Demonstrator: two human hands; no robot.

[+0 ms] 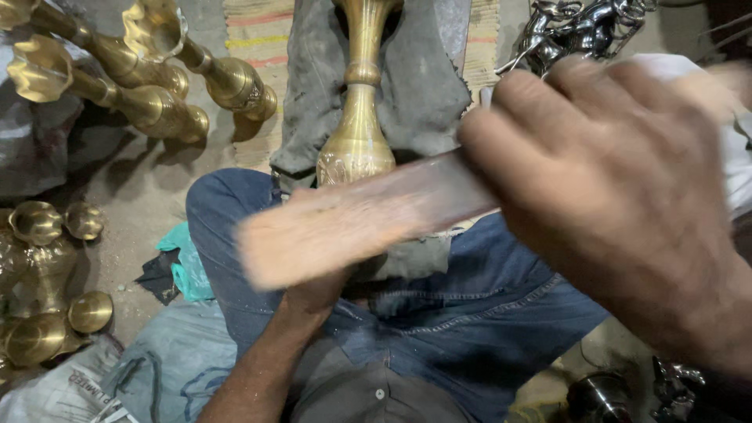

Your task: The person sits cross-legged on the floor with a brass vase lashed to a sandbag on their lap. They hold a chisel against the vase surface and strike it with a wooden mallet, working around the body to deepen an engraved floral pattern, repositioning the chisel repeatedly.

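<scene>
A tall brass vase (359, 117) lies on a grey cloth (423, 86) across my lap, its wide engraved base toward me. My right hand (619, 196) fills the right of the view and grips a long flat wooden stick (352, 223), blurred with motion, which crosses in front of the vase's base. My left hand (313, 294) sits under the stick's near end, mostly hidden by it, close to the vase base; I cannot tell what it holds.
Three brass vases (141, 78) lie on the floor at the upper left. Several brass bowls and cups (47, 274) sit at the left edge. Shiny metal pieces (576, 27) are piled at the top right. A teal rag (184, 266) lies by my knee.
</scene>
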